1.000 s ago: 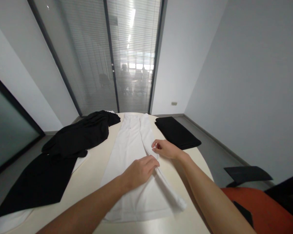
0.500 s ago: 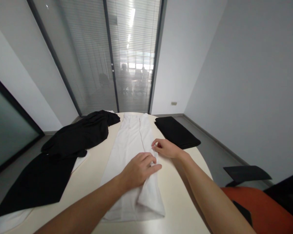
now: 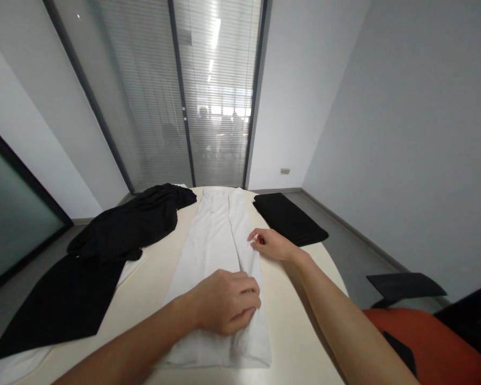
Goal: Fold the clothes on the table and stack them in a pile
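Observation:
A long white garment (image 3: 208,240) lies lengthwise on the table, its right side folded inward as a strip running from far end to near end. My left hand (image 3: 228,302) is over the near part of that strip, fingers curled together on the cloth; its fingertips are partly hidden. My right hand (image 3: 272,244) is at the garment's right edge, farther up, with thumb and index finger closed on the border of the cloth. Near the bottom hem the strip is slightly rumpled.
Black clothes (image 3: 124,224) lie in a loose pile at the left, over some white cloth (image 3: 20,366). A folded black garment (image 3: 291,218) is at the right edge of the round table (image 3: 300,315). An orange chair (image 3: 420,342) stands at the right, beside the table.
My left hand has moved nearer to me along the folded strip, and its fingers have curled in. The strip's near end lies flatter. My right hand has stayed in place.

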Available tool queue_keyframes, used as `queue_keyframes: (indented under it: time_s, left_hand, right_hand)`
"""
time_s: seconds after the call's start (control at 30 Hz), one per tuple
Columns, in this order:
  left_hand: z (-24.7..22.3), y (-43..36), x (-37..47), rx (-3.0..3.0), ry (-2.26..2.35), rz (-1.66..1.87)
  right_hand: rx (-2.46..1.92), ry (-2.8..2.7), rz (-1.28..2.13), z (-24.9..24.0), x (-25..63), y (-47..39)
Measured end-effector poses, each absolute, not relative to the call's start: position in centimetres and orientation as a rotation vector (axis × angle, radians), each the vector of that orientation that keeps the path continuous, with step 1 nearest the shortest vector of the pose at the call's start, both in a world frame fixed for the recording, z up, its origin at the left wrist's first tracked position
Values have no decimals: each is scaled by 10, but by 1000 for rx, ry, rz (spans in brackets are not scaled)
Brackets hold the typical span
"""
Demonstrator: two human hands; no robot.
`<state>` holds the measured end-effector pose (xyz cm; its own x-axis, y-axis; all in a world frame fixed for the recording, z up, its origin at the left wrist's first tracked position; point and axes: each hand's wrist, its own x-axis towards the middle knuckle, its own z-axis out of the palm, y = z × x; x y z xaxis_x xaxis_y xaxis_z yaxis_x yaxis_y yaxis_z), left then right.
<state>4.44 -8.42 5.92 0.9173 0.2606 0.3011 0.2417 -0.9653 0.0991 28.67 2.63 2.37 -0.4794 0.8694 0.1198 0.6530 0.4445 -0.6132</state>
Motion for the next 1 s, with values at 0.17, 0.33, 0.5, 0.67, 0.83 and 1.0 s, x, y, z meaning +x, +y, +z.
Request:
queue_keyframes:
  time_s: [0.17, 0.33, 0.5, 0.67, 0.83, 1.0]
  left_hand:
    - [55, -96, 38, 3006, 387, 227]
    - [44, -109, 35, 2926, 365, 243]
    - [50, -121, 30, 2750, 448, 291]
    - [48, -131, 29, 2617, 623, 391]
    - [46, -136, 31, 2402, 630, 628]
    - [52, -138, 29, 2171, 693, 693]
  right_hand:
    - [-1373, -2319, 516, 32, 279, 22]
    - [-1522, -2341, 273, 45, 247, 8]
    - [-1766, -2359, 120, 41, 219, -1]
    - [-1758, -2285, 120, 28, 214, 4]
    - [-1475, -2047, 466, 23, 210, 10]
    - [-1384, -2165, 493, 18, 208, 11]
